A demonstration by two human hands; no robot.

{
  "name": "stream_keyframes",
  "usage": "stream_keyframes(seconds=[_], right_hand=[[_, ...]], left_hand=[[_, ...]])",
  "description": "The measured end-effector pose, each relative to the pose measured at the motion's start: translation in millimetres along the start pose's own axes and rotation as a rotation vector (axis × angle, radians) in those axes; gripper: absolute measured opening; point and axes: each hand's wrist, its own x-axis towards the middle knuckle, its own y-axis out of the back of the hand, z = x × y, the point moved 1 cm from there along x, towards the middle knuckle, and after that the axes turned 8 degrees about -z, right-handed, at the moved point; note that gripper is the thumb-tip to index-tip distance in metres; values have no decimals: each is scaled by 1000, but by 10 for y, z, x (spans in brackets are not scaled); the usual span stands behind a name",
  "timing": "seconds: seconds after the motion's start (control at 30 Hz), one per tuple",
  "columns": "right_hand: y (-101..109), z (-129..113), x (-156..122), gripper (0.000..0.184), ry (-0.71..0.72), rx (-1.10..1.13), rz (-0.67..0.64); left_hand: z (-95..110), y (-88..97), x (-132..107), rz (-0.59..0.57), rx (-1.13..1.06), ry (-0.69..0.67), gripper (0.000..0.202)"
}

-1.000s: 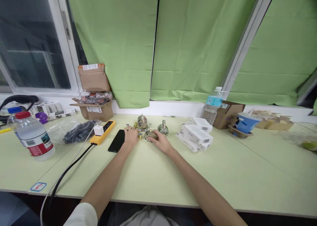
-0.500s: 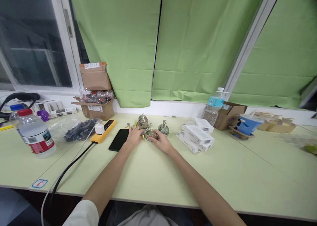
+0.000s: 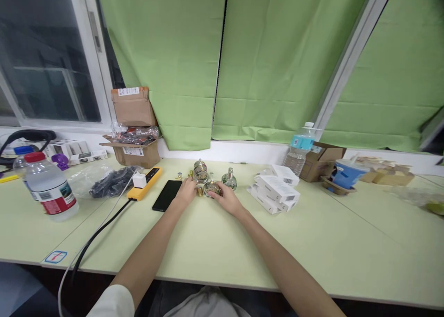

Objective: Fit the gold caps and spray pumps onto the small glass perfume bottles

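Observation:
Both my arms reach out over the pale green table (image 3: pixel 222 243) to a small group of glass bottles. My right hand (image 3: pixel 227 198) is closed round the nearest small round glass bottle (image 3: pixel 211 188), which stands on the table. My left hand (image 3: pixel 186 191) lies with its fingers curled beside a small gold cap (image 3: pixel 200 191), just left of that bottle; whether it grips the cap I cannot tell. Two more glass bottles stand behind, one at the left (image 3: pixel 200 170) and one at the right (image 3: pixel 229 180). More gold caps (image 3: pixel 179 175) lie at the back left.
A black phone (image 3: pixel 166 195) and a yellow power strip (image 3: pixel 144 183) with a black cable lie left of my hands. White boxes (image 3: pixel 274 190) are stacked at the right, with a water bottle (image 3: pixel 298 148) and cardboard boxes behind. A red-capped bottle (image 3: pixel 50 187) stands far left.
My left hand has slid a little to the right, closer to the gold cap and the round bottle. My right hand has stayed on the bottle.

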Motion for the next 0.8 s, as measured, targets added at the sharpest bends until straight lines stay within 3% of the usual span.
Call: stream_keyframes(seconds=[0.57, 0.8], right_hand=[[6, 22, 16, 36, -4, -19, -8], [21, -21, 9, 35, -10, -17, -23]], left_hand=[[-11, 223, -143, -39, 59, 99, 12], [-15, 234, -117, 18, 15, 99, 13]])
